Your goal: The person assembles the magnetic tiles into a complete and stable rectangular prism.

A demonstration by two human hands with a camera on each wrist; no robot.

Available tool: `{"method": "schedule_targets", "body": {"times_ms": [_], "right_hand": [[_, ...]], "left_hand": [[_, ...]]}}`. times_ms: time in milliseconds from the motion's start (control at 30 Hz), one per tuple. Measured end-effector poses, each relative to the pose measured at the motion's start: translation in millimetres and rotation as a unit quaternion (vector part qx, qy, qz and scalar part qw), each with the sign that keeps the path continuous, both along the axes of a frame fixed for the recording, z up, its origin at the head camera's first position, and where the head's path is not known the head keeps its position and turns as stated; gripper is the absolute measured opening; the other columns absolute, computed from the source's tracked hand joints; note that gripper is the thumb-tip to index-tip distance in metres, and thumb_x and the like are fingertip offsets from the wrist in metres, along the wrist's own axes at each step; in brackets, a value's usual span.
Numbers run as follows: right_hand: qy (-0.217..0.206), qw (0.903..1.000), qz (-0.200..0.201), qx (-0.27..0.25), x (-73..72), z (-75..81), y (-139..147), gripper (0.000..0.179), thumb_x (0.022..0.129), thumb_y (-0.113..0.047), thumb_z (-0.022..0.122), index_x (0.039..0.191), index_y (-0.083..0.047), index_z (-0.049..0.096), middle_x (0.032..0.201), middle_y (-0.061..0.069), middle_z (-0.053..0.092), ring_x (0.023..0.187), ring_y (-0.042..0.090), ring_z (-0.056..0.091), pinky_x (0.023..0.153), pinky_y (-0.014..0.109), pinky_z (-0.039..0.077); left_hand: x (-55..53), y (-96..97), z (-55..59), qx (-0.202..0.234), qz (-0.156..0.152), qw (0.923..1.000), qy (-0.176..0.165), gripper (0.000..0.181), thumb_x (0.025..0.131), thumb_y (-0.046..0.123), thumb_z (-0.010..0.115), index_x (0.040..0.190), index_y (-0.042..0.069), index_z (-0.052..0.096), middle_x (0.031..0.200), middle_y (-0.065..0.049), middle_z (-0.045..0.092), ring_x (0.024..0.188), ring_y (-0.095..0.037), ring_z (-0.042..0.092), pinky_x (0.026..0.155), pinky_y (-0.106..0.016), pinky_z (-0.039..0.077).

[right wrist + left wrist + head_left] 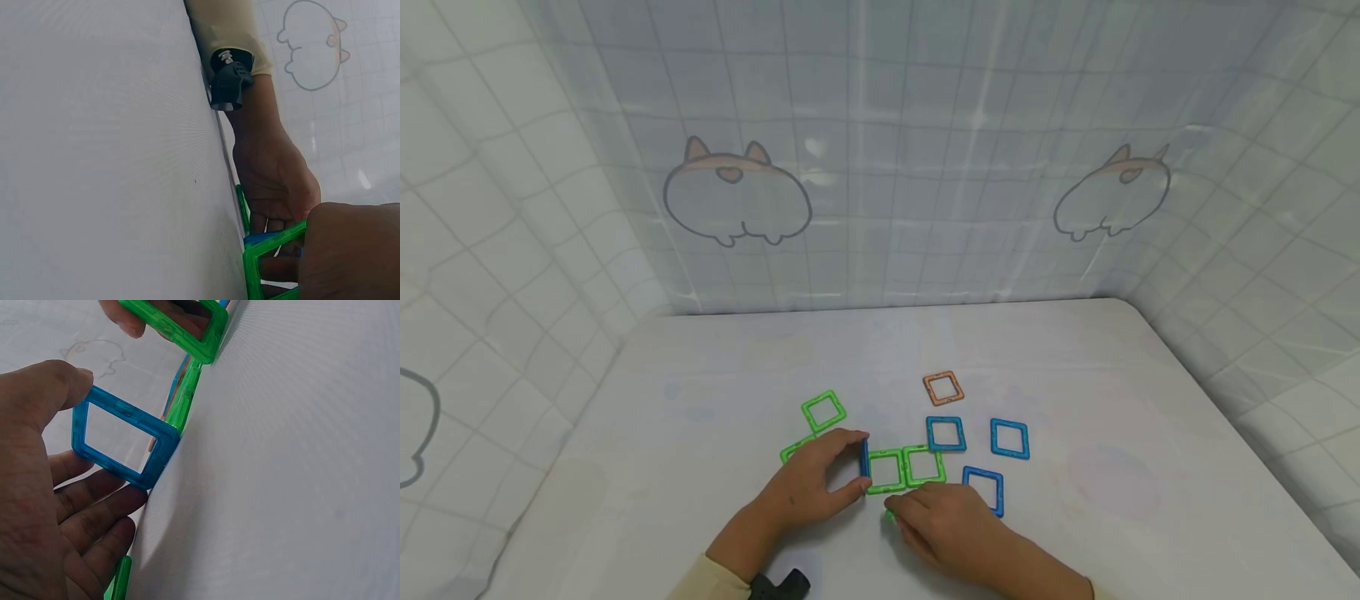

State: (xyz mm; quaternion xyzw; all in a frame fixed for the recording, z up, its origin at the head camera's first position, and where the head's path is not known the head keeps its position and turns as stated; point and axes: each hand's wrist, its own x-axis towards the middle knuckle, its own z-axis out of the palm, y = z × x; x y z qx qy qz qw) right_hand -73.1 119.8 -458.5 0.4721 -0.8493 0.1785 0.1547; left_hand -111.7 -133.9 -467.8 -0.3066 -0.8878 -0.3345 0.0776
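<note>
My left hand (808,483) pinches a blue square frame tile (164,453) between thumb and fingers. The tile stands on edge at the left side of two green square frame tiles (887,490) that lie flat, side by side. In front of these, my right hand (951,529) grips another green square tile (215,331), raised on edge. From the head view most of that tile is hidden under the right hand; the right wrist view shows its corner (251,272) close to the tabletop.
Two more green tiles (823,396) lie behind the left hand, one partly covered. A blue tile (946,450) overlaps the right green tile's corner. Another blue tile (1009,454) lies farther right, one (1000,496) is beside the right hand, and an orange tile (928,392) lies behind.
</note>
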Motion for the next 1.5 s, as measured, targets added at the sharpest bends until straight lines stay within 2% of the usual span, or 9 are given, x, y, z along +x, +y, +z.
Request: {"method": "schedule_targets", "body": {"times_ms": [233,467,600,700,800,1033,1267,1400,1500], "right_hand": [[0.022,0.9994,-0.015,-0.020,-0.7,0.0,-0.1,0.019,0.087,-0.018,0.074,0.105,-0.017,0.069,0.089,-0.011,0.072,0.079,-0.001,0.067,0.069,0.013,0.053],[0.006,0.9991,0.003,-0.041,-4.2,-2.1,2.4,0.013,0.090,-0.023,0.075,0.101,-0.022,0.067,0.098,-0.015,0.064,0.086,0.000,0.057,0.078,0.011,0.049],[0.003,0.9967,0.009,-0.081,-6.0,-4.0,3.0,0.012,0.090,-0.024,0.075,0.101,-0.023,0.072,0.100,-0.014,0.061,0.086,0.001,0.052,0.076,0.007,0.044],[0.015,0.9922,0.021,-0.122,-7.3,-4.8,3.0,0.016,0.087,-0.023,0.078,0.104,-0.021,0.076,0.098,-0.013,0.061,0.083,0.001,0.050,0.072,0.003,0.039],[0.013,0.9880,0.035,-0.150,-7.8,-4.4,3.5,0.019,0.086,-0.021,0.079,0.105,-0.019,0.078,0.096,-0.012,0.061,0.083,-0.001,0.053,0.072,0.002,0.040],[-0.025,0.9843,0.069,-0.161,-7.7,-3.0,5.1,0.022,0.085,-0.014,0.079,0.107,-0.014,0.075,0.100,-0.010,0.070,0.090,-0.004,0.063,0.079,0.010,0.051],[-0.120,0.9758,0.069,-0.169,-3.8,-3.2,13.0,0.014,0.094,-0.015,0.070,0.108,-0.013,0.071,0.103,-0.008,0.074,0.093,-0.003,0.067,0.080,0.013,0.054],[-0.156,0.9681,0.082,-0.179,-2.0,-3.0,16.9,0.014,0.095,-0.014,0.068,0.108,-0.015,0.069,0.103,-0.008,0.074,0.093,0.000,0.068,0.082,0.014,0.054],[-0.160,0.9660,0.088,-0.183,-2.4,-3.4,19.9,0.014,0.095,-0.014,0.069,0.108,-0.017,0.070,0.101,-0.008,0.074,0.092,0.000,0.068,0.080,0.014,0.054]], "left_hand": [[-0.2,-0.1,-0.2,-0.002,0.000,1.0000,0.001,0.057,0.090,0.044,0.070,0.135,0.011,0.058,0.130,0.002,0.065,0.123,-0.011,0.058,0.102,-0.038,0.050],[1.0,0.0,0.2,-0.004,0.007,0.9999,-0.011,0.056,0.090,0.043,0.071,0.136,0.013,0.058,0.131,0.004,0.064,0.124,-0.011,0.057,0.103,-0.039,0.050],[1.0,0.0,-0.3,-0.005,0.009,0.9999,-0.012,0.056,0.089,0.041,0.072,0.136,0.013,0.058,0.132,0.004,0.063,0.125,-0.011,0.057,0.104,-0.040,0.049],[0.6,0.0,-0.5,-0.005,0.008,0.9999,-0.008,0.056,0.089,0.041,0.072,0.136,0.012,0.058,0.132,0.004,0.063,0.125,-0.011,0.057,0.104,-0.040,0.049],[0.8,0.1,0.0,-0.005,0.009,0.9999,-0.009,0.057,0.089,0.041,0.072,0.135,0.012,0.058,0.132,0.005,0.063,0.125,-0.011,0.057,0.104,-0.040,0.049],[0.8,-0.1,-0.8,-0.004,0.007,0.9999,-0.015,0.057,0.089,0.042,0.072,0.136,0.012,0.058,0.132,0.004,0.064,0.125,-0.011,0.057,0.104,-0.039,0.049],[0.6,-0.4,-2.0,0.000,0.007,0.9999,-0.010,0.057,0.089,0.043,0.071,0.135,0.011,0.059,0.132,0.004,0.064,0.125,-0.011,0.058,0.103,-0.039,0.050],[0.9,-0.1,-2.1,-0.002,0.009,0.9998,-0.018,0.057,0.089,0.043,0.072,0.135,0.012,0.059,0.132,0.005,0.064,0.124,-0.012,0.058,0.103,-0.039,0.050],[0.2,0.0,-1.7,-0.005,0.009,0.9998,-0.017,0.057,0.089,0.043,0.072,0.135,0.012,0.059,0.132,0.005,0.064,0.124,-0.011,0.058,0.103,-0.039,0.050]]}}
